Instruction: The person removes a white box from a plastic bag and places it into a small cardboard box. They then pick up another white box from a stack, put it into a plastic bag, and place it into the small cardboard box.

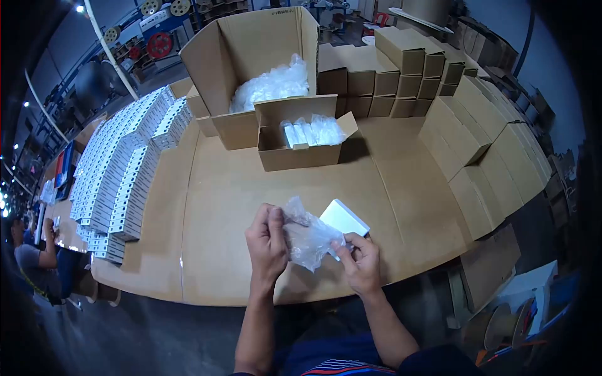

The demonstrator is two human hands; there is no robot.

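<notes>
A crumpled clear plastic bag (308,241) is stretched between my two hands over the front of the table. My left hand (266,241) is closed in a fist around its left end. With thumb and fingers, my right hand (360,260) pinches the bag's right edge. A small white box (343,217) sits tilted just behind the bag, its lower right corner right at my right fingers. Whether that hand grips the box too, I cannot tell.
An open carton (300,160) holds plastic-wrapped white boxes. Behind it, a larger carton (251,37) contains clear plastic bags (273,84). Stacked white boxes (116,163) line the left; brown cartons (495,150) line the right and back. Another person (41,257) sits far left.
</notes>
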